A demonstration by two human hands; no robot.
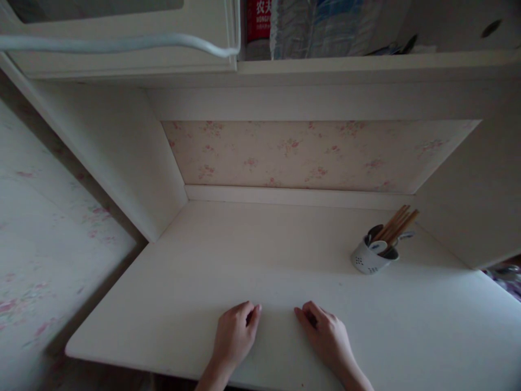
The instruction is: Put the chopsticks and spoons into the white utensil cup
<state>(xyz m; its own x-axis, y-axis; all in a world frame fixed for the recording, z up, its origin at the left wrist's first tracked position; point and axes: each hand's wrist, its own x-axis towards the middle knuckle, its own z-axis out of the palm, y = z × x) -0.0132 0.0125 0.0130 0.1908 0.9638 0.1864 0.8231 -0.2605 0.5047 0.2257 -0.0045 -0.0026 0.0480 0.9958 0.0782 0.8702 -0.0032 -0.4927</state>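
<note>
My left hand (235,335) rests on the white desk top (171,304) near its front edge, fingers curled under and together, with nothing in them. My right hand (325,336) lies a short way to its right in the same pose, fingers curled and holding nothing. The two hands are apart, with a bare strip of desk between them. The nearest object is a white perforated holder (371,259) at the back right, well beyond my right hand. It holds several wooden chopsticks (396,224) and some spoons.
The desk sits in a white alcove with side panels (122,163) left and right and a floral back wall (309,155). An upper shelf (366,65) carries a red-labelled package (258,19) and plastic-wrapped items. A pale cable (122,42) runs across the cabinet at top left.
</note>
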